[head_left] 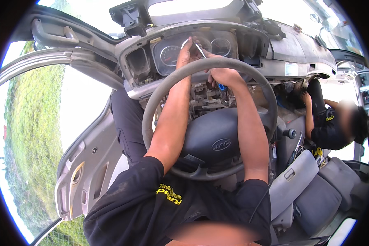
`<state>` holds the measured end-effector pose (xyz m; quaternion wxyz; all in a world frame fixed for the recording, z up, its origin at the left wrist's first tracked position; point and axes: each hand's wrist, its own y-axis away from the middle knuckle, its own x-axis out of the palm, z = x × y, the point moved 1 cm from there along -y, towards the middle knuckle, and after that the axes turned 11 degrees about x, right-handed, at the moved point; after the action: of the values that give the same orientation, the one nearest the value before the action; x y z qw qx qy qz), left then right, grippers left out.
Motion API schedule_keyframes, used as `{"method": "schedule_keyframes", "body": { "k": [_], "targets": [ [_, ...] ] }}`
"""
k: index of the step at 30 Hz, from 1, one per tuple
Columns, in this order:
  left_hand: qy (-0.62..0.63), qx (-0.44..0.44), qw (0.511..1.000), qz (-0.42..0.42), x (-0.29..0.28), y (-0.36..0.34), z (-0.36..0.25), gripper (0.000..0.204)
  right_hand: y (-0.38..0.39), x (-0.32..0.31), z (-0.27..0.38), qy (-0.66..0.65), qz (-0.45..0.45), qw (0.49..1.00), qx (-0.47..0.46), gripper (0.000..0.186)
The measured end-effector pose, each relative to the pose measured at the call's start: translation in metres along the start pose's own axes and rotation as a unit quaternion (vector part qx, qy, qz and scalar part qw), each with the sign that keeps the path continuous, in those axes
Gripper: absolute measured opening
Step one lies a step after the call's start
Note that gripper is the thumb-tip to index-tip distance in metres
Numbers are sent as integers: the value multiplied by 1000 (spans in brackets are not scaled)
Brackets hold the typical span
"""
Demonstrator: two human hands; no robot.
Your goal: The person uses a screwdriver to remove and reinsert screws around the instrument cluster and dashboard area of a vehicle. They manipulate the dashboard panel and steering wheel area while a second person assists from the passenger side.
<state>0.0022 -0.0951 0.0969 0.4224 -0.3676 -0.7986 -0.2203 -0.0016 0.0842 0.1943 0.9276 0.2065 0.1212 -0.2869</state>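
Note:
Both my arms reach over the steering wheel (214, 62) to the instrument cluster (168, 55). My right hand (224, 76) is closed around what looks like a screwdriver (222, 87), its blue handle end showing below the fingers. The thin, pale shaft points up and left toward my left hand (188, 52). That hand is at the front of the cluster between the round gauges, fingers curled and thumb raised. Whatever is between its fingertips is too small or hidden to make out. Below the cluster, the steering column mechanism (205, 102) lies exposed.
The dashboard (250, 74) has trim removed, with an open cavity (138, 61) left of the cluster. At the right, another person (332, 127) leans in with a hand under the dash. A gear lever (290, 133) and grey seats (295, 184) are at my right; the door (86, 176) stands open at my left.

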Motion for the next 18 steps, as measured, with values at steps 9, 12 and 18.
{"method": "schedule_keyframes", "body": {
  "k": [9, 12, 18],
  "targets": [
    [-127, -54, 989, 44, 21, -28, 15, 30, -33, 3, -33, 177, -205, 958, -93, 56],
    [-142, -47, 986, 68, 43, -29, 17, 28, -31, 3, -32, 159, -245, 953, -79, 54],
    [-118, -52, 990, 64, 48, -24, 4, 25, -39, 7, -28, 153, -281, 935, -153, 51]
  ]
}}
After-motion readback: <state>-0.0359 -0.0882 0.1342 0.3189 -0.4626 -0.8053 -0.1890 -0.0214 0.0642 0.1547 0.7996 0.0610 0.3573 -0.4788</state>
